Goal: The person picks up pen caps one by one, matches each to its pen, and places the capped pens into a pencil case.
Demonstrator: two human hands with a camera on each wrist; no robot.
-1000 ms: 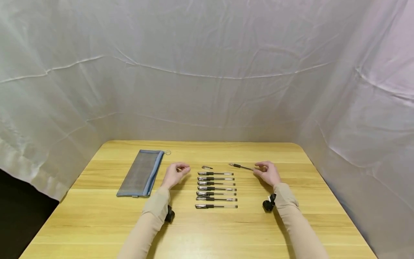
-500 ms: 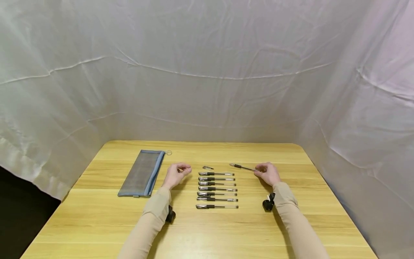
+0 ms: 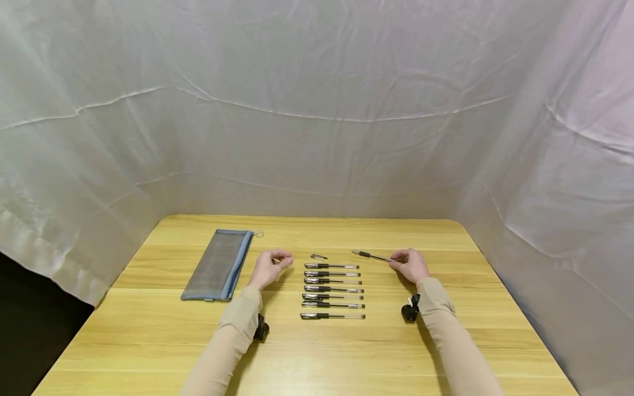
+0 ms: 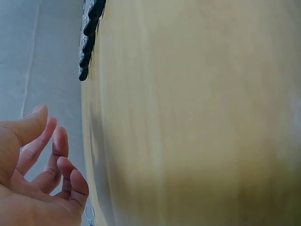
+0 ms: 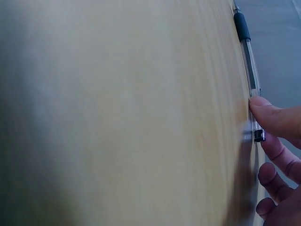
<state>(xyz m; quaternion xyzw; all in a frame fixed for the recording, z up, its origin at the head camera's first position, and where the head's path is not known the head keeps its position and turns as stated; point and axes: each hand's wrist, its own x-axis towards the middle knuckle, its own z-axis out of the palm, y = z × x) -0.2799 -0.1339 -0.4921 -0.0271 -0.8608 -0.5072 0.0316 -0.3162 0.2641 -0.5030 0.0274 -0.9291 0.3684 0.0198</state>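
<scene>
In the head view my right hand (image 3: 411, 267) pinches the rear end of an uncapped gel pen (image 3: 370, 256) between thumb and fingers. Its tip points left. The right wrist view shows the thumb (image 5: 277, 120) on the clear barrel, just above the black end plug (image 5: 259, 135). My left hand (image 3: 268, 269) is held near the left ends of the pens, fingers loosely curled and holding nothing. To its right lies a loose pen cap (image 3: 318, 257). Below the cap, several capped gel pens (image 3: 332, 289) lie in a column, caps to the left.
A grey mesh zip pouch (image 3: 215, 267) with blue edging lies flat on the left of the wooden table (image 3: 327, 357). Its ring pull (image 3: 258, 234) sticks out at the top right. Pale curtains (image 3: 317, 154) hang behind and at both sides of the table.
My right thumb and fingers have drawn closer together at the pen's end. The left hand keeps its loose curl. The whole head view has shifted very slightly.
</scene>
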